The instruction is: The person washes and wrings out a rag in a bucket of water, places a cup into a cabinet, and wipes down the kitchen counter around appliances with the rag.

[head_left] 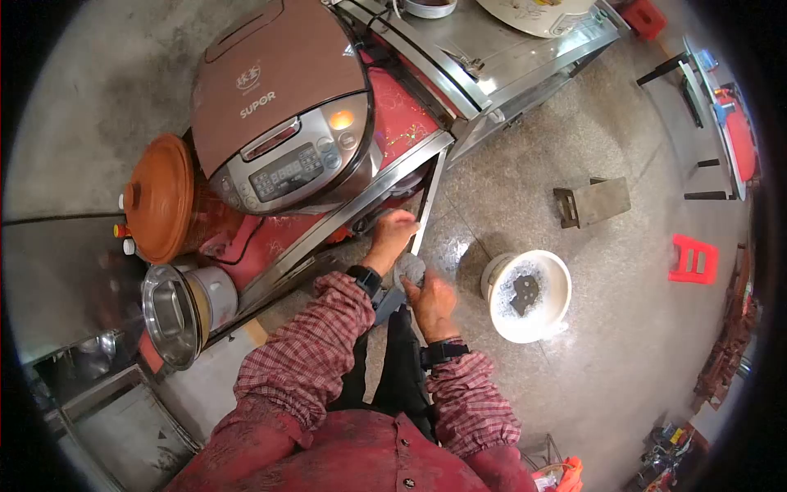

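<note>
Reaching forward in a red shirt (352,459) and checked sleeves (307,353), a person brings two bare hands together beside a metal-edged cabinet (320,246). The right hand (432,302) grasps a grey rounded thing (409,266), its thumb and fingers covering part of it, so what it is stays hard to make out. The left hand (395,238), fingers bent, sits just ahead, near the cabinet's front bar; whether it touches or grips anything cannot be told. Below, dark trousers (402,353) run under the shirt hem.

To the right stands a white bucket (557,287), well apart from the hands, a dark patch at its bottom unidentifiable. On the left, a silver basin (176,348) juts past the cabinet's edge; behind it an orange-brown lidded pot (160,201) is partly hidden by a SUPOR rice cooker (283,98), itself cut off at the top.

Speckled floor (508,189) leaves room between the bucket and the cabinet's edge, and on toward a small grey stool (602,202). Farther right, a red stool (693,259) and a blurred table (709,94) lie near the dark, curved rim of view.
</note>
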The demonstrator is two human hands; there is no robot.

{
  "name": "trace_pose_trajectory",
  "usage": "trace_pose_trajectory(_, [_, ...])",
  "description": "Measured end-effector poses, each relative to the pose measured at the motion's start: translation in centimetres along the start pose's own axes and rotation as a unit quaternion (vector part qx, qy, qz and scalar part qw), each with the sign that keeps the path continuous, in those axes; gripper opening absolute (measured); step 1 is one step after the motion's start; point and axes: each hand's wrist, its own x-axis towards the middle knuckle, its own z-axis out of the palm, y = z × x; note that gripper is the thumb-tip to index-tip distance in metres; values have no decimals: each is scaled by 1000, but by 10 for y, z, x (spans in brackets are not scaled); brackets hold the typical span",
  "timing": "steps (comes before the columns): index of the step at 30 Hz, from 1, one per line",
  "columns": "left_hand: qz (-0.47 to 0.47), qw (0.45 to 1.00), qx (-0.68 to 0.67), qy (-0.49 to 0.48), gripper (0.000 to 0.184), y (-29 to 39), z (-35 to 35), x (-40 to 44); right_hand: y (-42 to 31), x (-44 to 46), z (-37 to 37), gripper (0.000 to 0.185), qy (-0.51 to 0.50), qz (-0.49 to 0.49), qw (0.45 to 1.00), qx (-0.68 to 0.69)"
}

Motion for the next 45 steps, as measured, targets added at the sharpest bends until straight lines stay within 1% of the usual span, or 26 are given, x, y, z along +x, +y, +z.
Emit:
trace_pose_trajectory(1, [2, 1000, 4, 0, 17, 11, 5, 1, 1, -1, -1, 34, -11, -12, 1000, 3])
trace_pose_trajectory(3, [-72, 993, -89, 0, 15, 26, 11, 5, 3, 1, 3, 31, -20, -25, 999, 11])
trace_pose_trajectory(5, [-82, 991, -102, 9, 14, 31, 16, 11, 8, 5, 13, 28, -31, 8, 999, -35])
trace_pose_trajectory(6, [-86, 989, -118, 6, 15, 33, 17, 14, 5, 5, 9, 28, -32, 8, 999, -33])
trace_pose_trajectory(9, [-96, 985, -140, 11, 15, 36, 19, 18, 2, 4, 3, 33, -55, 6, 998, -14])
trace_pose_trajectory(11, [-99, 984, -146, 13, 15, 37, 18, 21, 3, 3, 6, 38, -35, -12, 999, 19])
trace_pose_trajectory(12, [-119, 983, -140, 6, 15, 37, 17, 23, 4, 3, 8, 38, -35, -9, 999, 19])
trace_pose_trajectory(14, [-143, 981, -133, -2, 14, 37, 14, 25, 4, 2, 11, 44, 8, -50, 998, 23])
trace_pose_trajectory(19, [-129, 979, -150, -42, 12, 30, 3, 25, -1, -1, 13, 52, 8, -28, 998, 59])
trace_pose_trajectory(20, [-126, 982, -132, -39, 13, 28, 2, 25, -2, 0, 14, 55, 11, -20, 997, 67])
trace_pose_trajectory(21, [-127, 982, -133, -41, 13, 33, 1, 25, -4, 0, 12, 55, 11, -18, 998, 66])
trace_pose_trajectory(23, [-136, 983, -114, -50, 15, 40, 0, 25, -10, -1, 7, 57, -25, 13, 999, 36])
trace_pose_trajectory(27, [-172, 978, -93, -68, 16, 49, -4, 27, -6, -4, 21, 57, 1, 35, 999, 13])
trace_pose_trajectory(29, [-165, 978, -105, -70, 16, 49, -5, 26, 6, -6, 34, 80, 83, -35, 996, -12])
trace_pose_trajectory(34, [-151, 978, -125, -67, 18, 42, -5, 28, 7, -6, 33, 80, 49, -24, 998, -17])
trace_pose_trajectory(36, [-162, 975, -122, -91, 20, 46, -3, 33, 8, -6, 34, 79, 40, -13, 999, -15])
trace_pose_trajectory(37, [-165, 974, -124, -91, 20, 48, -1, 33, 8, -7, 33, 78, 56, -24, 998, -10])
trace_pose_trajectory(39, [-181, 976, -106, -56, 22, 53, 1, 31, 6, -9, 31, 78, 70, -35, 997, -3])
trace_pose_trajectory(40, [-147, 978, -133, -60, 18, 55, -2, 24, 4, -9, 29, 79, 65, -29, 997, -2])
trace_pose_trajectory(41, [-146, 979, -132, -60, 18, 54, -3, 21, 2, -9, 27, 79, 61, -23, 998, -1])
trace_pose_trajectory(43, [-116, 983, -134, -48, 14, 49, -3, 18, 3, -9, 27, 81, 70, -30, 997, -18])
trace_pose_trajectory(44, [-131, 983, -99, -85, 21, 44, -6, 21, 3, -8, 27, 82, 79, -36, 996, -34])
trace_pose_trajectory(45, [-131, 983, -100, -85, 21, 45, -5, 21, 3, -8, 26, 82, 80, -37, 996, -35])
